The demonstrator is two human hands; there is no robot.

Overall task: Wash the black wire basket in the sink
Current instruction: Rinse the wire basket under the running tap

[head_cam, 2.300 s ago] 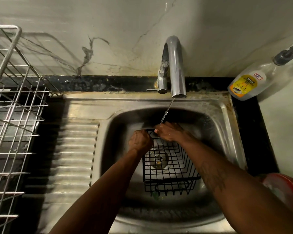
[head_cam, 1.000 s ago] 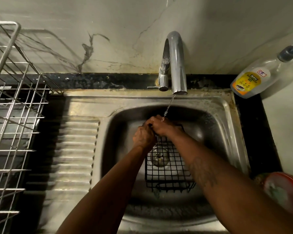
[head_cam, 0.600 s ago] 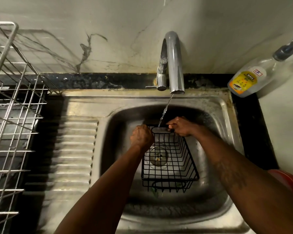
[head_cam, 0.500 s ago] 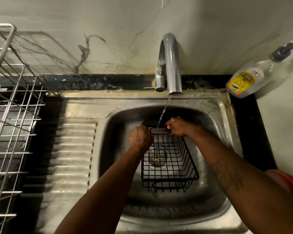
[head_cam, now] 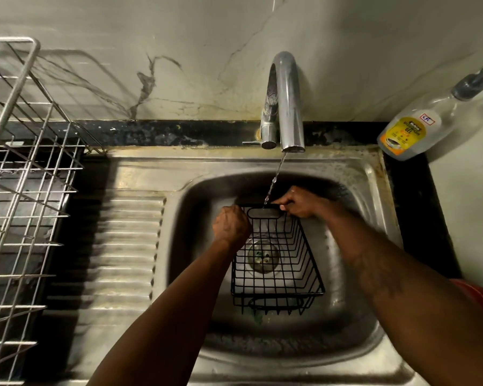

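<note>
the black wire basket sits down inside the sink, right over the drain, which shows through its grid; it is a small rectangular thing of thin dark wire, open at the top, with sides of upright bars and a floor of squares; each short end has a flattened loop for a handle, one at the far end under the tap and one at the near end; the near end looks a little lower than the far one, though i cannot tell whether the basket rests on the sink floor or is held just off it.

the left hand is balled at the far left corner of the basket, knuckles up, its fingers curled under and out of sight round the rim there; the right hand is at the far right corner, fingers bent and closed on the top wire just beside the handle loop; a thin stream of water drops from the spout and lands on that far rim between the two hands.

off to the left stands a metal drying rack beside the ribbed drainboard; a soap bottle with a yellow label leans in the right corner; something red pokes in behind the right forearm.
</note>
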